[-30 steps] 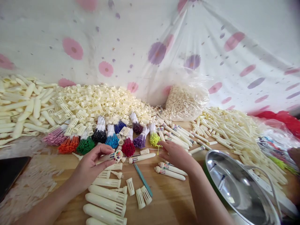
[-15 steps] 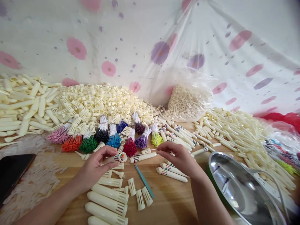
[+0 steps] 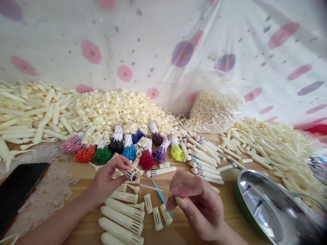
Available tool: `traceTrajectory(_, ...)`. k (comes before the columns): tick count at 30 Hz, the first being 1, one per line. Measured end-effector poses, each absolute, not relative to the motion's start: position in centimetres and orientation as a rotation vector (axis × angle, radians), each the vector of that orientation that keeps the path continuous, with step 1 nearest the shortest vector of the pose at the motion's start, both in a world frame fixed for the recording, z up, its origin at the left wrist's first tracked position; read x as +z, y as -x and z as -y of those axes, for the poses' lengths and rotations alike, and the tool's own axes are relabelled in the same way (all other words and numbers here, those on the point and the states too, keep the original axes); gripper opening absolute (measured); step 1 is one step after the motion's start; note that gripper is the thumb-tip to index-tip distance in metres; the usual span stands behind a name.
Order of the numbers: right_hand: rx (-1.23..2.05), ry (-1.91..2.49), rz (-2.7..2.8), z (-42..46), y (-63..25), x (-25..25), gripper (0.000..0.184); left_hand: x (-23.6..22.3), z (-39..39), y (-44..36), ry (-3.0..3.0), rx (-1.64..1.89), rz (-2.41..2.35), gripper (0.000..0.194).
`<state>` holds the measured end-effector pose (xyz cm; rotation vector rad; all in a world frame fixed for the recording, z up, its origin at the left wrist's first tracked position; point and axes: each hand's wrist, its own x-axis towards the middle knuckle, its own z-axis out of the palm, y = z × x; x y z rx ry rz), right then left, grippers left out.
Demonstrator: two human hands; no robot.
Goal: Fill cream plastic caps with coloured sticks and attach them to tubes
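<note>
Head view. I see the left hand pinching a slotted cream collar above the table, fingers closed on it. Right hand: thumb and fingertips together on a thin white rod, free end near the collar's mouth. I judge the collar part-filled: coloured bits inside, rod not in. Pens rightward look filled; barrels in front, bare-slotted, seem left to do.

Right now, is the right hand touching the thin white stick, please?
Touching: the head view shows the right hand pinching the thin white stick at one end, the rest of it sticking out.
</note>
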<state>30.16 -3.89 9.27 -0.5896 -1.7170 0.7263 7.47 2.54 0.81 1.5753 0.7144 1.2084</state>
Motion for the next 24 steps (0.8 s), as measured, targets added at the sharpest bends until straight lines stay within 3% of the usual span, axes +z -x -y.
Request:
traceTrajectory(6,0.520,0.561,1.808,3.6,-29.3,9.1,0.016,1.1,-2.4,-7.8,-1.528,1.213,-0.732,0.016)
traceTrajectory(24,0.485,0.585,1.884,3.2,-28.6,8.8,0.014,1.6,-2.2,-8.0,-1.449,1.223,-0.805,0.011)
